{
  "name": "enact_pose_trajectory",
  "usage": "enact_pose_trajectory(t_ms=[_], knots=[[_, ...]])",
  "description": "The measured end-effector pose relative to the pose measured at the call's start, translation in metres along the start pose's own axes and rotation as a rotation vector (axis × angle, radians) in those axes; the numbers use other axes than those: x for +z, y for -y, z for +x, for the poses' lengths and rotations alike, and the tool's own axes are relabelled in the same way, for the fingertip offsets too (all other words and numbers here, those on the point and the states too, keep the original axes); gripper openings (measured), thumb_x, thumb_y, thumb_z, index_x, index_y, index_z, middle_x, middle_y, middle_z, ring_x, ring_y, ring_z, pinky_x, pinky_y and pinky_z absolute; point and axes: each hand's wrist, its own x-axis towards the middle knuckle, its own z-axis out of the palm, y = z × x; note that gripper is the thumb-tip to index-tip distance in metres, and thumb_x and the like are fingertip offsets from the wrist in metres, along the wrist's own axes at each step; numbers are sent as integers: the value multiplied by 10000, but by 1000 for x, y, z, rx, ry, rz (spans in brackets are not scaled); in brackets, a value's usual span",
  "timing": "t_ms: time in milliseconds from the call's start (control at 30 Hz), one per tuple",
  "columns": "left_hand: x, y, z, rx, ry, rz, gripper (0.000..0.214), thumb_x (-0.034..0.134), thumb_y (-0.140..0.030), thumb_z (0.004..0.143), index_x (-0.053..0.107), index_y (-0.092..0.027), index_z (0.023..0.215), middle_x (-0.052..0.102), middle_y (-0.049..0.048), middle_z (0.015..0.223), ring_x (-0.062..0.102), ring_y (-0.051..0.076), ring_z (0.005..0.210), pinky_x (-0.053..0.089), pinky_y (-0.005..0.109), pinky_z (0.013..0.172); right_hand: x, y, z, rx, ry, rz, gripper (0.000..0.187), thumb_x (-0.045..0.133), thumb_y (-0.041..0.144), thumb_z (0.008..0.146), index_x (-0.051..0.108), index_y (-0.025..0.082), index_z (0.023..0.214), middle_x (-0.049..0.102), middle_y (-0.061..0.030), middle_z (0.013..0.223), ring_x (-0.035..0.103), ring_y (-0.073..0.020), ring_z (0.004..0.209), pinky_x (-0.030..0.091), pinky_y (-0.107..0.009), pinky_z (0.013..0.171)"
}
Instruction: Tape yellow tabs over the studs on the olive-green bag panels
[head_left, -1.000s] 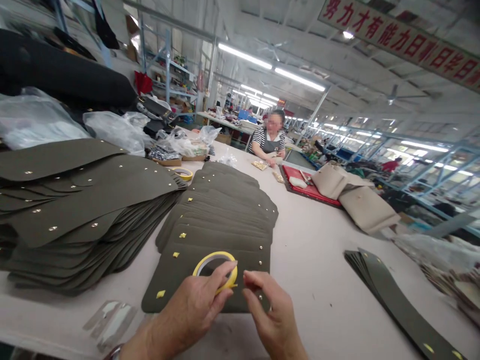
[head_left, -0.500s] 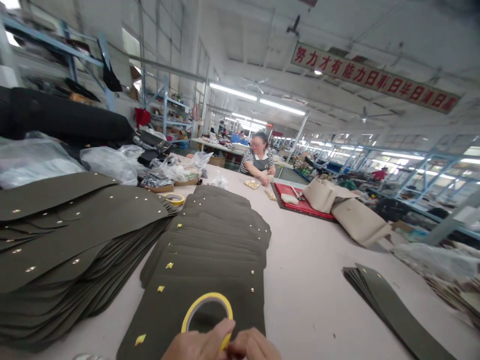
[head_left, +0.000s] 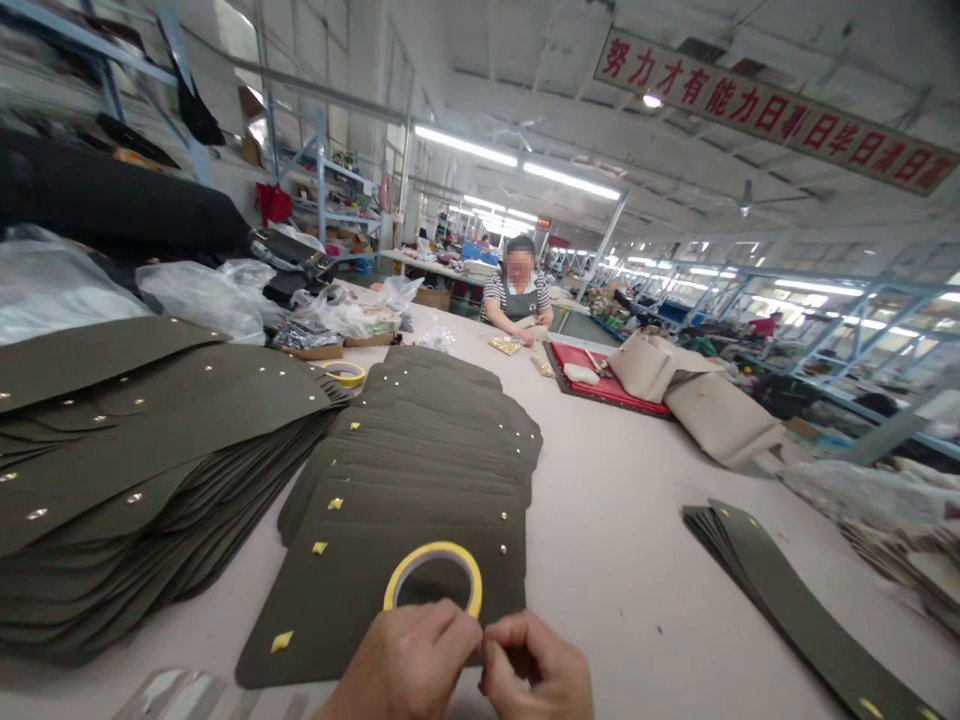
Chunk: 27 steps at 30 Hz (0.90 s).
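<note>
Tape (head_left: 433,549), one roll: over the front panel (head_left: 341,610), gripped by left hand (head_left: 420,655). Right hand (head_left: 536,665): pinched closed beside the left; anything within, hidden. Risk: a slack left grip could let the roll slip, nudging the panel askew.

Lit tube lights (head_left: 466,146), white ceiling (head_left: 517,70)

Dark olive, flat, leather-like panels (head_left: 431,455): overlapped, fanned toward 12 o'clock. Small yellow tape patches (head_left: 336,504) along 9 o'clock side, shiny metal studs (head_left: 504,516) along 3. Yellow, ring-shaped, grey-lined tape roll (head_left: 433,547) over nearest panel; 6 o'clock arc hidden.
</note>
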Motion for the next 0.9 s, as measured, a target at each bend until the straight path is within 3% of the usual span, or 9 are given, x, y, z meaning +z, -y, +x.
enact_pose_trajectory(t_ms=[67, 167, 300, 367, 467, 567, 767, 900], knots=[[-3, -8, 6, -9, -30, -49, 288, 315, -126, 983, 526, -206, 803, 593, 5, 679, 562, 139, 565, 397, 240, 537, -5, 12, 5, 210, 64, 174, 144, 662, 259, 724, 644, 196, 596, 623, 13, 443, 583, -140, 382, 448, -202, 386], [-3, -19, 12, -2, -80, -126, 236, 365, -84, 964, 536, -192, 843, 600, 5, 712, 551, 133, 597, 396, 237, 571, -14, 20, 18, 416, 105, 340, 174, 728, 304, 696, 650, 169, 616, 653, 0, 504, 611, -133, 435, 490, -208, 452], [2, -19, 10, -3, -151, -112, 183, 392, -97, 974, 557, -174, 955, 639, 23, 807, 583, 149, 688, 428, 252, 635, -32, 6, 33, 607, 90, 416, 304, 818, 406, 622, 671, 144, 669, 642, 2, 491, 592, -124, 421, 506, -225, 465], [7, -10, 6, -57, -97, 1, 172, 410, -114, 978, 568, -177, 952, 640, 27, 815, 585, 167, 706, 443, 273, 652, -40, -6, 39, 672, 136, 419, 389, 839, 462, 592, 697, 126, 728, 669, -16, 531, 608, -129, 447, 525, -241, 495], [16, 7, -1, -139, 124, 146, 152, 478, -85, 937, 585, -190, 917, 635, 30, 824, 579, 204, 726, 457, 308, 643, -46, -18, 41, 691, 223, 360, 413, 832, 475, 599, 713, 109, 749, 680, -32, 569, 609, -122, 483, 519, -236, 518], [23, 15, -6, -204, 299, 171, 169, 567, -47, 875, 600, -203, 931, 625, 28, 861, 573, 228, 769, 469, 326, 644, -43, -22, 38, 689, 290, 254, 312, 772, 418, 670, 691, 120, 716, 633, -1, 528, 548, -96, 445, 455, -205, 465], [26, 14, -5, -280, 380, 115, 191, 600, -39, 860, 603, -204, 958, 607, 25, 898, 552, 228, 801, 473, 337, 672, -36, -19, 38, 614, 409, -28, 194, 615, 328, 778, 672, 151, 723, 554, 39, 494, 483, -97, 421, 383, -208, 433], [25, 14, -5, -306, 401, 79, 194, 600, -39, 862, 603, -210, 952, 603, 22, 902, 546, 229, 816, 462, 342, 683, -34, -15, 41, 442, 431, -235, 182, 572, 269, 804, 692, 172, 707, 636, 1, 580, 560, -134, 515, 400, -235, 506]])
